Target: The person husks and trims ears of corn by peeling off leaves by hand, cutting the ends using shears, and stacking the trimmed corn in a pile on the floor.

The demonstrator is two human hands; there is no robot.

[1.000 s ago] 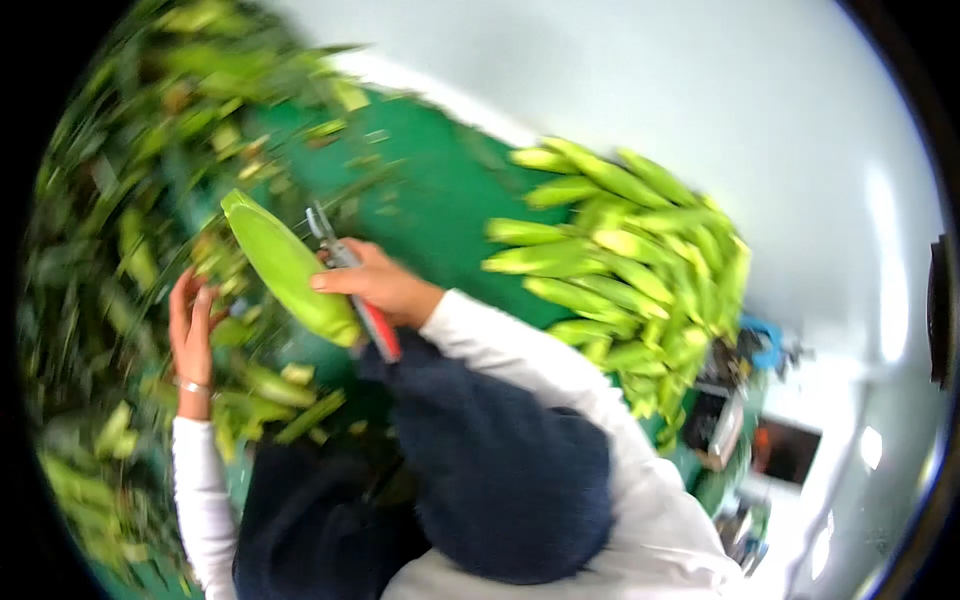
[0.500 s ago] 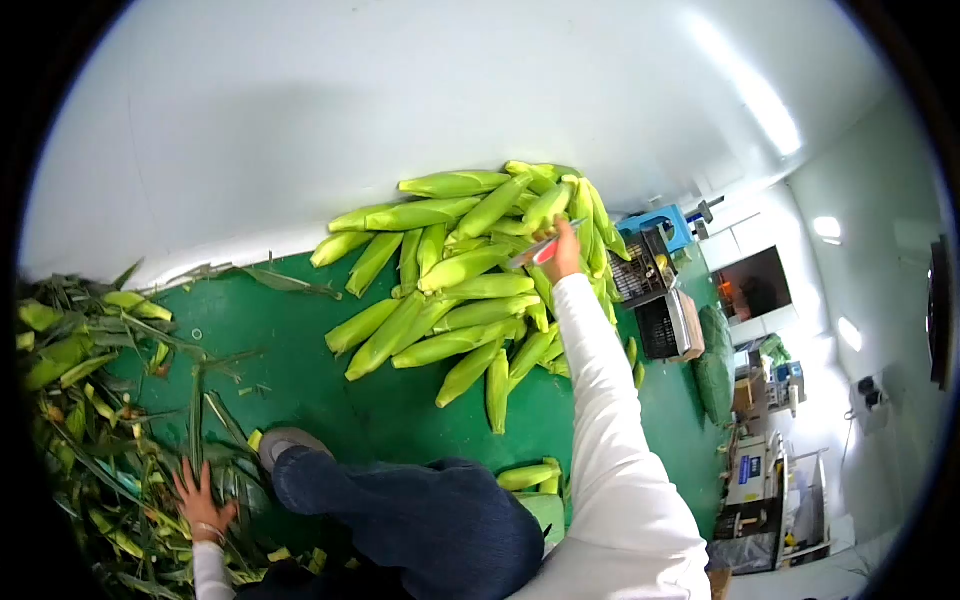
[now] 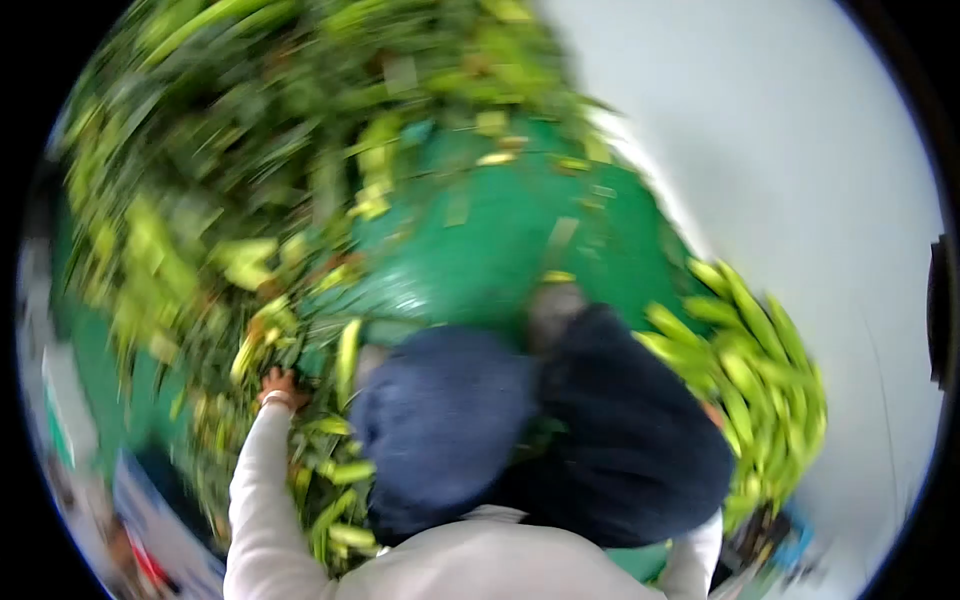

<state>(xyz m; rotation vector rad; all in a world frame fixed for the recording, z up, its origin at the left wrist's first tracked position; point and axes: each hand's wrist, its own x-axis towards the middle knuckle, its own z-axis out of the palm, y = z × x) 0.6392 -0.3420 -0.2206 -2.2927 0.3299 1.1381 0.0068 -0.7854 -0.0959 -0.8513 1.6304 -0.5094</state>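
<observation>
My left hand [image 3: 282,388] reaches down to the heap of stripped green corn husks [image 3: 240,150] at left, its fingers apart among the leaves. Blur hides any finer detail there. Only a sliver of my right hand [image 3: 712,413] shows past my right knee, beside the pile of unhusked corn ears [image 3: 765,375]. Its fingers, and anything in them, are hidden behind the leg. Loose ears or husk pieces [image 3: 345,475] lie between my left arm and left leg.
My bent knees [image 3: 450,420] are in the middle, above the green floor [image 3: 470,240]. Husk scraps dot the floor. A white wall [image 3: 760,130] bounds the right side. Behind the corn pile is a blue object [image 3: 793,540]. Blurred items stand at lower left.
My view has swung left, from the corn pile to the husk heap. My right hand, earlier over the corn with a knife-like tool, is now mostly hidden behind my knee.
</observation>
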